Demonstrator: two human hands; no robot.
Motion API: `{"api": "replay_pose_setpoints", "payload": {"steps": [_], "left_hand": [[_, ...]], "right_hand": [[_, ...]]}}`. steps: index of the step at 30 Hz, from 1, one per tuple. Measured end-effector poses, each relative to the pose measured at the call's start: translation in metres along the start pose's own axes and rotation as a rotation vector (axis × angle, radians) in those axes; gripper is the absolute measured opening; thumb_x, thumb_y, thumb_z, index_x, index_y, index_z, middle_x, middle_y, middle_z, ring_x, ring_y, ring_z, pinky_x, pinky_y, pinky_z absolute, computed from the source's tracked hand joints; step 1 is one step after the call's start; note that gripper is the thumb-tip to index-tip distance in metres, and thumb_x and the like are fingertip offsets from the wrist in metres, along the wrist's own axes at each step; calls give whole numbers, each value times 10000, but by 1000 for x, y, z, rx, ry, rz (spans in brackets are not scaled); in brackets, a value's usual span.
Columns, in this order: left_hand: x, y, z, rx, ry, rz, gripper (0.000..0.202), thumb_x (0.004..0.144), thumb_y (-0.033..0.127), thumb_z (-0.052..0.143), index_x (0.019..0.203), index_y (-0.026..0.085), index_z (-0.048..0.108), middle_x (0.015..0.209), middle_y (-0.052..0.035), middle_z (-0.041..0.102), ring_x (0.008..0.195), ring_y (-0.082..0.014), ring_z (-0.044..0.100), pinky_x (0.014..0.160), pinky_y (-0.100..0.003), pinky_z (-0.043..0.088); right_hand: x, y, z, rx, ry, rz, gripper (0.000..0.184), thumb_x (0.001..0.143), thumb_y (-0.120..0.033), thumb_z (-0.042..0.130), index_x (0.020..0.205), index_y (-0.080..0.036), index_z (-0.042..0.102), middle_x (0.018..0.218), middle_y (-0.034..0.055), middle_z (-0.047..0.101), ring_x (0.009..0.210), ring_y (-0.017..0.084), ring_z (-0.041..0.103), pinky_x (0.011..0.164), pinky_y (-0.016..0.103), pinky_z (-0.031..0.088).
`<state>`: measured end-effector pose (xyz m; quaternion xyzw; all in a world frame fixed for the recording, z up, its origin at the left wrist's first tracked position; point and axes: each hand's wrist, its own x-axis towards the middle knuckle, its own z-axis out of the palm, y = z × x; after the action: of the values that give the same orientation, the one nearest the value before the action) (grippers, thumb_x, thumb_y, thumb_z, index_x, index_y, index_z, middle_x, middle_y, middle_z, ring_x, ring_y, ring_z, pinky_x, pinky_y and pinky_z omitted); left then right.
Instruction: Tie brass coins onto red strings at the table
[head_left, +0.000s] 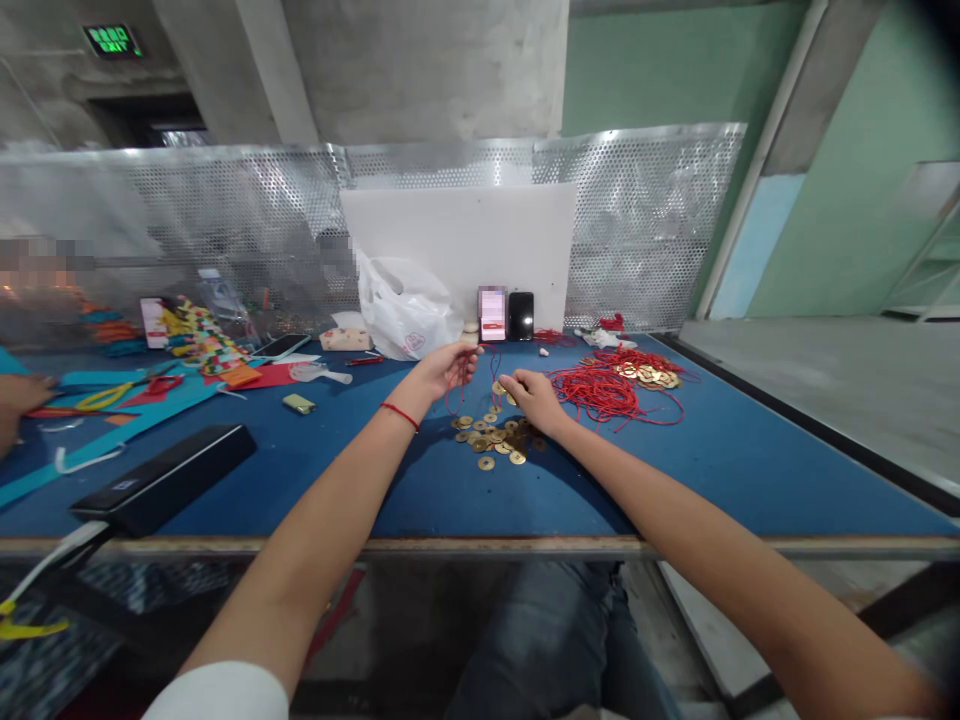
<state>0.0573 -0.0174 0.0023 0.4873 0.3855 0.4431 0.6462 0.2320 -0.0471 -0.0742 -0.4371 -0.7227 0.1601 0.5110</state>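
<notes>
My left hand point(445, 370) is raised above the blue table, fingers pinched on a thin red cord point(459, 388) that hangs in loops below it. To its right, my right hand point(534, 398) is closed on a brass coin point(501, 388), with the cord running toward it. Whether the cord passes through this coin is too small to tell. Beneath both hands lies a loose heap of brass coins with square holes point(491, 440). A tangled pile of red cords point(604, 390) rests just right of my right hand, with more coins point(649, 374) on its far side.
Two phones, one lit point(492, 314) and one dark point(521, 316), lean on a white board point(465, 230). Left of them stands a white plastic bag point(405, 308). A black power bank point(169, 480) lies front left. Another person's hand point(22, 400) is at the far left, near scissors point(105, 397).
</notes>
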Motion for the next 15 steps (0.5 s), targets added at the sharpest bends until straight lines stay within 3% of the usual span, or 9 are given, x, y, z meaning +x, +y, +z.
{"api": "replay_pose_setpoints", "payload": {"steps": [15], "left_hand": [[3, -2, -2, 2, -15, 7, 175, 843, 109, 506, 717, 102, 627, 535, 21, 521, 435, -60, 496, 440, -187, 421]], "right_hand": [[0, 1, 2, 63, -52, 5, 401, 854, -485, 460, 571, -202, 427, 541, -28, 451, 556, 114, 401, 563, 251, 299]]}}
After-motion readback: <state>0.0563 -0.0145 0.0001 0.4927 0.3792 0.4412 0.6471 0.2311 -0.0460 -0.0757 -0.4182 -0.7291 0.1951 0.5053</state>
